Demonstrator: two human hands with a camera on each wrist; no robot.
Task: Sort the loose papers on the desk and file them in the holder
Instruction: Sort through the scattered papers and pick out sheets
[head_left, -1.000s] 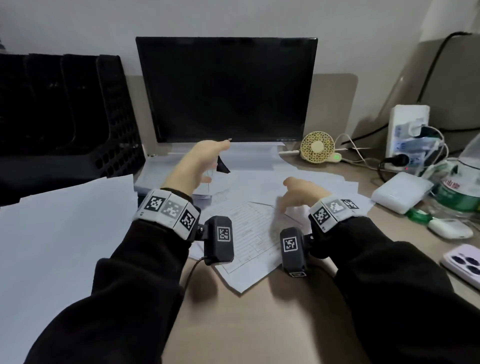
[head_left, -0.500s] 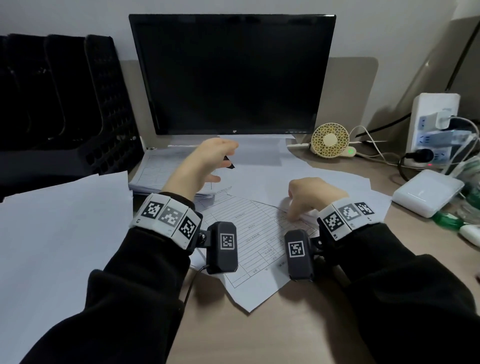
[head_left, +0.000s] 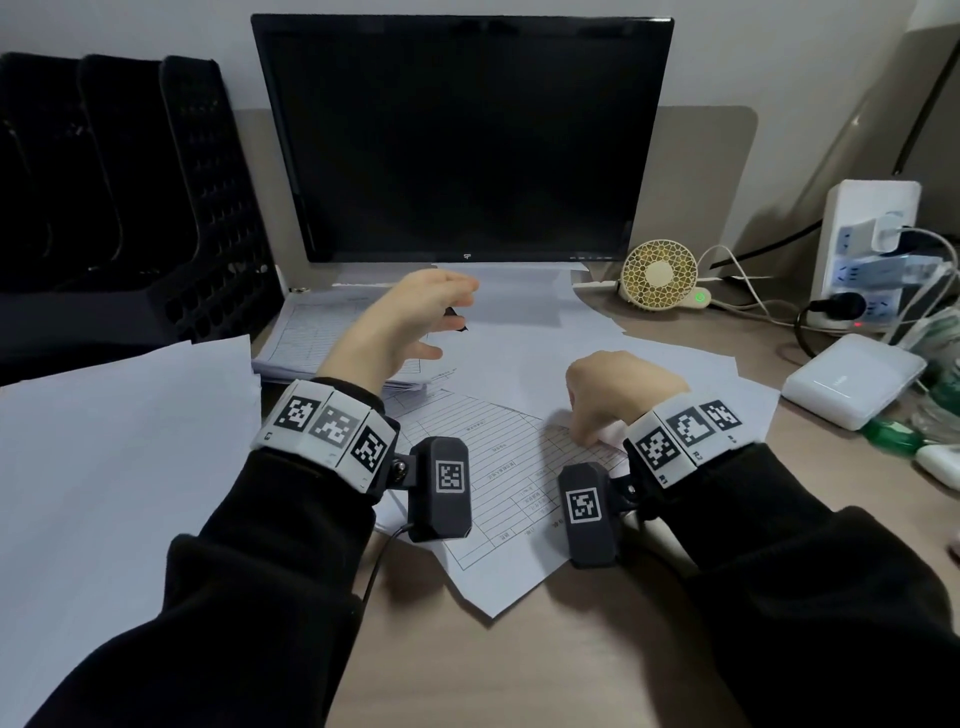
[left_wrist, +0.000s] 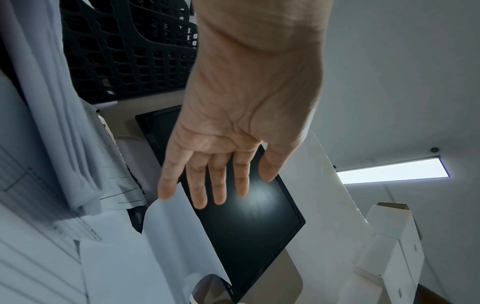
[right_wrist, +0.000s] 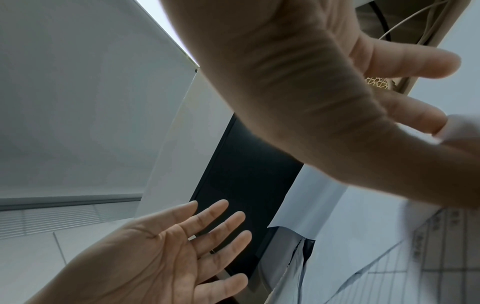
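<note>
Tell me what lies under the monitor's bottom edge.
Loose white sheets run back beneath the monitor from the spread on the desk. A dark piece shows by the left hand, perhaps the stand's foot. How far the papers reach is hidden.

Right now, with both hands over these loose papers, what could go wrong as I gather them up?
1. The right hand presses on overlapping sheets, and the printed form juts past the desk edge; a sweep might push it off.
2. The left hand hovers open near the stacked papers; a careless grab may crease them.
3. The fan and cables sit beside the pile and could snag.
</note>
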